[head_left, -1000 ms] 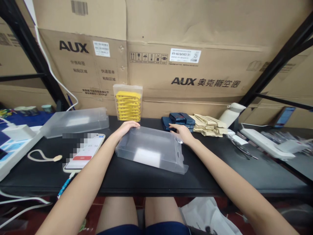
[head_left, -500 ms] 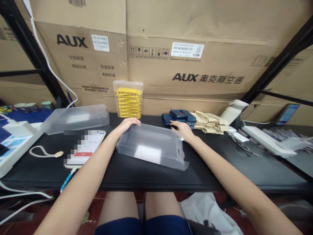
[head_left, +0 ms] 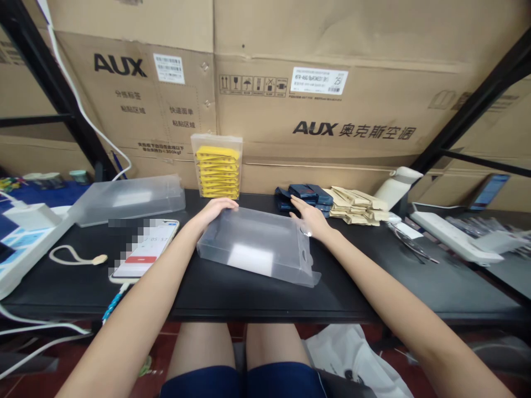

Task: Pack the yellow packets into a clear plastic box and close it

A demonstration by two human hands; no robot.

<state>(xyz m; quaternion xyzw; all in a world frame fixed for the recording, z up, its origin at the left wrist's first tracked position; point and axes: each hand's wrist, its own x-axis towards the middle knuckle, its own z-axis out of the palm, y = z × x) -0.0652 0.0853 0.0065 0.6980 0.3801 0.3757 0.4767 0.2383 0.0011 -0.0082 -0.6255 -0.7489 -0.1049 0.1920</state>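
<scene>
A clear plastic box (head_left: 253, 243) lies flat on the black table (head_left: 232, 298) in front of me. My left hand (head_left: 218, 210) rests on its far left corner, fingers curled at the edge and partly hidden. At the box's right end is my right hand (head_left: 309, 218), fingers apart and holding nothing, its fingertips close to the dark blue packets (head_left: 309, 193). Cream packets (head_left: 357, 204) are stacked just right of the blue ones. An upright clear box filled with yellow packets (head_left: 218, 171) stands behind, against the cardboard.
Another clear box (head_left: 133, 199) lies at the left, near a phone (head_left: 145, 251), a cord loop (head_left: 77, 257) and a white power strip (head_left: 25, 260). On the right are a white bottle (head_left: 396, 188), glasses (head_left: 415, 246) and another power strip (head_left: 454, 237). Cardboard (head_left: 257, 121) backs the table.
My right hand's fingers have lifted and spread a little near the blue packets, and the left blue packet's edge looks raised. My left hand and the clear box have hardly moved.
</scene>
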